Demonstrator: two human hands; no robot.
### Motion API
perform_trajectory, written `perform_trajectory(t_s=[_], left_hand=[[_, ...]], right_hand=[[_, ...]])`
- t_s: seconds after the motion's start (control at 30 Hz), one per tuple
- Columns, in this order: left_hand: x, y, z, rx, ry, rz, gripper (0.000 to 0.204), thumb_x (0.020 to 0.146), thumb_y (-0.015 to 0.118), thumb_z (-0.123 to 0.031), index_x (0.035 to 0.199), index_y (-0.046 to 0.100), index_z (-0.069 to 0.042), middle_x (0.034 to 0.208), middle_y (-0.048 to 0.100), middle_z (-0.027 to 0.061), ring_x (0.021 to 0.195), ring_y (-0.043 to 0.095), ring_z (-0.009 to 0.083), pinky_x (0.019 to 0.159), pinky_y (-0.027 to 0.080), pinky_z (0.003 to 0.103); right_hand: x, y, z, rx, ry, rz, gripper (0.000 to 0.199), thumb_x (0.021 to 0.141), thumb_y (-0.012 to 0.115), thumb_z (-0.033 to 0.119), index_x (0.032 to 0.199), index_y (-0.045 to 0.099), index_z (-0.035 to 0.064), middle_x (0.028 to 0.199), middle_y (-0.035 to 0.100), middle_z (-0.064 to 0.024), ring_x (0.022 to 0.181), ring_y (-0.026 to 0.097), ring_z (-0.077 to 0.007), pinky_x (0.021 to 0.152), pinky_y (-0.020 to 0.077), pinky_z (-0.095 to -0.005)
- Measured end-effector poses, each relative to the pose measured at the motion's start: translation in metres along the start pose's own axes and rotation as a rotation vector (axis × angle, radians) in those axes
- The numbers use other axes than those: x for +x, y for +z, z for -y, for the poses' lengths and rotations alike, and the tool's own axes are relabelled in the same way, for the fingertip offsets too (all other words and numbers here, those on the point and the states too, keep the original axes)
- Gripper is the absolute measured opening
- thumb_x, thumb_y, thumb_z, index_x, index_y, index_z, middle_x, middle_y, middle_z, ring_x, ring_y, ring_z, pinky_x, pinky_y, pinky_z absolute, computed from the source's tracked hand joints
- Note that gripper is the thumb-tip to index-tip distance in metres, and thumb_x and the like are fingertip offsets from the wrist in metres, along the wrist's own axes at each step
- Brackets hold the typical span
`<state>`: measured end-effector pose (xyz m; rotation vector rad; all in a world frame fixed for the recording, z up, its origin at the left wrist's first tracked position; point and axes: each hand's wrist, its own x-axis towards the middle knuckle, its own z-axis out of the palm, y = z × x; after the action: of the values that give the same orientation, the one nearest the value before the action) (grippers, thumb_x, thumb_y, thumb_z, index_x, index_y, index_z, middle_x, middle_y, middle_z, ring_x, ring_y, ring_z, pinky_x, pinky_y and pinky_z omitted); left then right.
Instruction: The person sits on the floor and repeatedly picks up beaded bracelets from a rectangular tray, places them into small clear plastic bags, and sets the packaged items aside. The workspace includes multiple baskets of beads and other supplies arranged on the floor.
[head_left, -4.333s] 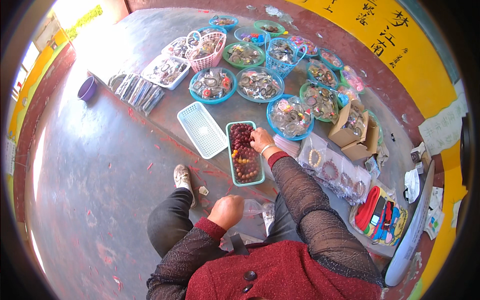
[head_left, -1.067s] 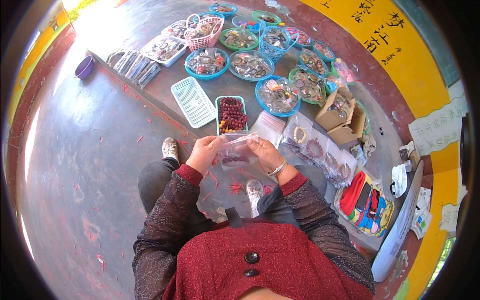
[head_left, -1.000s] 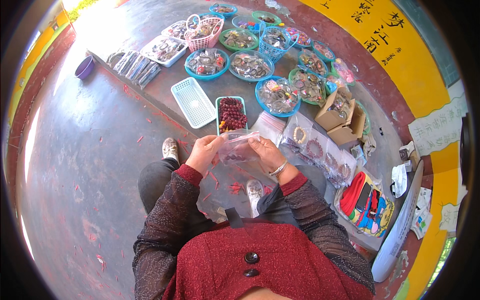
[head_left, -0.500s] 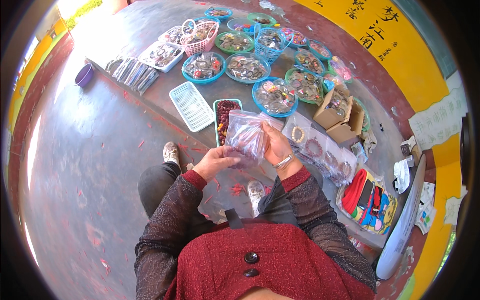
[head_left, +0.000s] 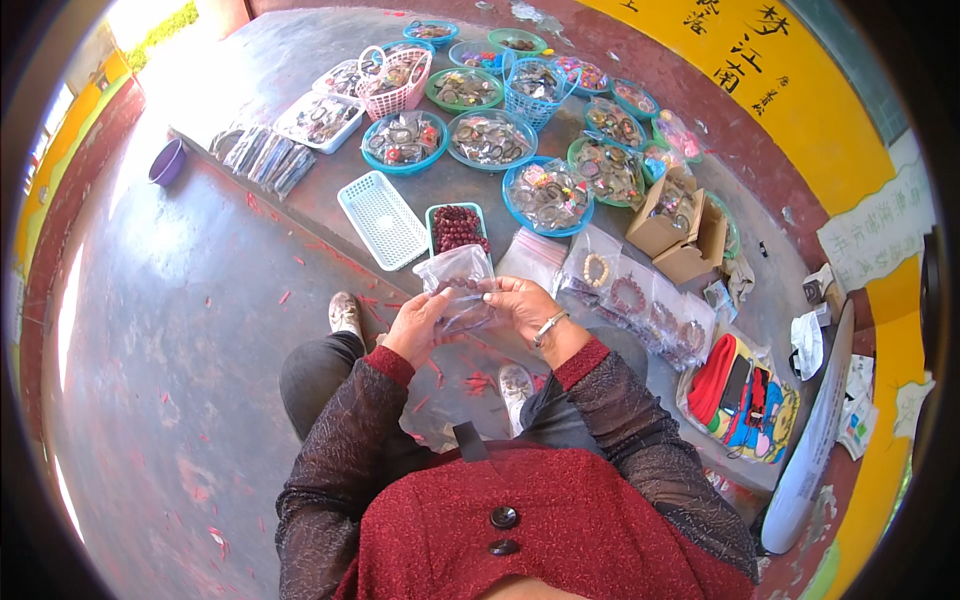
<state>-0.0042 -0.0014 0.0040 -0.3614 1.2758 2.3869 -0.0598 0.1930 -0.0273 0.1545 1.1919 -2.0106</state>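
Note:
A clear plastic bag (head_left: 455, 264) is pinched between my two hands in front of my knees. Dark red beads show through its film, partly covered by folds and glare. My left hand (head_left: 412, 328) grips the bag's left side, fingers closed. On the right side, my right hand (head_left: 528, 310), with a silvery band at the wrist, has thumb and fingers closed on the film. Just beyond the bag sits a pale green basket (head_left: 431, 245) holding dark red bead bracelets (head_left: 459, 226). A stack of clear bags (head_left: 532, 261) lies past my right hand.
Bagged bead bracelets (head_left: 628, 294) lie in a row to the right, before a colourful bag (head_left: 742, 400). A white basket (head_left: 382, 222) stands left of the beads. Farther back are several filled basins (head_left: 492, 163), a cardboard box (head_left: 660, 236) and a pink basket (head_left: 396, 101).
My right hand has moved down and left, from the bag's upper corner to its side. The bag has shifted left, and the beads in the green basket show more fully.

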Motion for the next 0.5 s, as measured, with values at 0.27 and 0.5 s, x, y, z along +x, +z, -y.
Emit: perform_trajectory(t_s=[0.27, 0.5], left_hand=[[-0.002, -0.013, -0.007, 0.108, -0.116, -0.08, 0.029, 0.088, 0.052, -0.024, 0.108, 0.05, -0.003, 0.095, 0.06, 0.0066, 0.075, 0.06, 0.0145, 0.061, 0.051, 0.028], [0.003, -0.008, -0.003, 0.167, 0.04, -0.057, 0.026, 0.087, 0.053, -0.021, 0.102, 0.054, 0.0, 0.091, 0.06, 0.0049, 0.074, 0.059, 0.0134, 0.057, 0.047, 0.026]], right_hand=[[0.001, 0.007, -0.009, 0.06, 0.082, 0.073, 0.029, 0.081, 0.058, 0.005, 0.108, 0.053, 0.0001, 0.102, 0.058, -0.0069, 0.096, 0.056, -0.0207, 0.088, 0.0437, -0.0375], [-0.015, 0.022, 0.008, 0.059, -0.15, 0.153, 0.032, 0.079, 0.057, 0.002, 0.111, 0.053, -0.0003, 0.104, 0.059, -0.0066, 0.093, 0.058, -0.0176, 0.086, 0.0451, -0.0331]])
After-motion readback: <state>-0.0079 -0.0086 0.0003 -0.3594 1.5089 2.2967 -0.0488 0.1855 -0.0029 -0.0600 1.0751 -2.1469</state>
